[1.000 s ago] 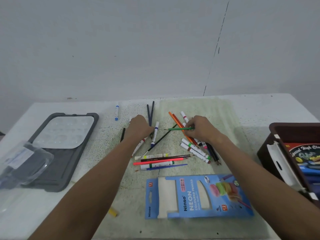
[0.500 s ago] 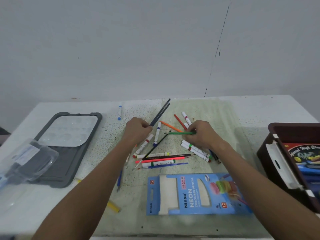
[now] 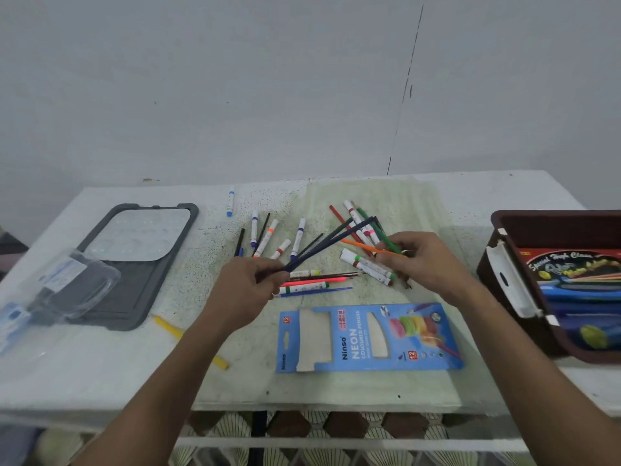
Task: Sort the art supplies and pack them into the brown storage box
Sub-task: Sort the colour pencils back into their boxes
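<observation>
The left hand point(image 3: 248, 287) is raised a little above the table point(image 3: 100, 371), its fingers pinched around the near ends of a few dark pencils point(image 3: 331, 238) that fan out up and to the right; their exact number is hard to make out because they overlap. The right hand point(image 3: 423, 260) is closed on a green pencil point(image 3: 376, 230) and an orange pencil point(image 3: 361, 245), whose held ends disappear under its fingers. Between and beyond the hands, loose markers point(image 3: 366, 265) and pencils lie scattered on a pale green mat point(image 3: 386, 385), several partly covered by the hands and by one another. A lone blue-capped marker point(image 3: 230, 203) lies apart near the table's far edge, and a yellow pencil point(image 3: 171, 329) is partly hidden by the left forearm. Just in front of the hands lies a flat blue Ninso Neon coloured pencil pack point(image 3: 366, 338), its cut-out windows showing pale. The brown storage box point(image 3: 504, 284) stands at the right edge of the table, cut off by the frame; inside it a colourful packet shows blurred lettering that cannot be read with certainty. On the left sits a grey tray point(image 3: 111, 316) carrying a white paint palette point(image 3: 141, 233), with a clear plastic package point(image 3: 57, 290) overlapping its near corner, the contents indistinct.
</observation>
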A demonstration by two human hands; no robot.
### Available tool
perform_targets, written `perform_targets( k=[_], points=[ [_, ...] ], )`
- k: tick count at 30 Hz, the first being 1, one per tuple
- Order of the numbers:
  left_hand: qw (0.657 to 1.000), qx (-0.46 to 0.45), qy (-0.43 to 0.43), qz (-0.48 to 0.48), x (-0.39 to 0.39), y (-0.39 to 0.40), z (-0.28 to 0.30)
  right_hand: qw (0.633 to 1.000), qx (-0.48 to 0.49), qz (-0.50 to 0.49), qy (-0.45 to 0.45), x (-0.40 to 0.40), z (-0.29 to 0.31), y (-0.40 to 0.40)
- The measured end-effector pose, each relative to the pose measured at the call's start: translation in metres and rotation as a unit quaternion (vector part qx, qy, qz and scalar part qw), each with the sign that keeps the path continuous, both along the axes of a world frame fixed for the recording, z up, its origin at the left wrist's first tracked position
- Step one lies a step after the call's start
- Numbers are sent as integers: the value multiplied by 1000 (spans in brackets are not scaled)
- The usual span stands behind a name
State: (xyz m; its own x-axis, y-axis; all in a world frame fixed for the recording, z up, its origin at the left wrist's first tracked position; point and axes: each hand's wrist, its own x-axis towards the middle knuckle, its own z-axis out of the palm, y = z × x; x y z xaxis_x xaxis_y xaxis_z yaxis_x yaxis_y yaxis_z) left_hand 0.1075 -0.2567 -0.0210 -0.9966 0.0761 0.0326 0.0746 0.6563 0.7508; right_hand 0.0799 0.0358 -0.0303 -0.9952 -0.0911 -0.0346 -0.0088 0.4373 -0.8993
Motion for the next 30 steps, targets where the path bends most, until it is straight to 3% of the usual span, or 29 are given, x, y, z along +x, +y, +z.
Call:
perform_targets(
  k=[4,16,20,23,27,30],
  points=[
    [997,38,-63,-36,21,2,-3,992,-117,-39,-19,15,8,8],
    [997,16,-74,-33,45,-9,-9,985,-141,-43,94,25,23,-5],
    [995,-7,-80,-52,48,-12,-10,993,-78,1,89,32,14,-11],
    [995,-28,-79,-50,50,-15,-18,995,41,57,78,42,-7,-15],
    [995,-41,-82,-41,51,-23,-29,973,181,125,74,51,-37,-15],
    [994,-68,-79,-33,50,-30,-31,960,227,145,71,55,-50,-12]
  ],
)
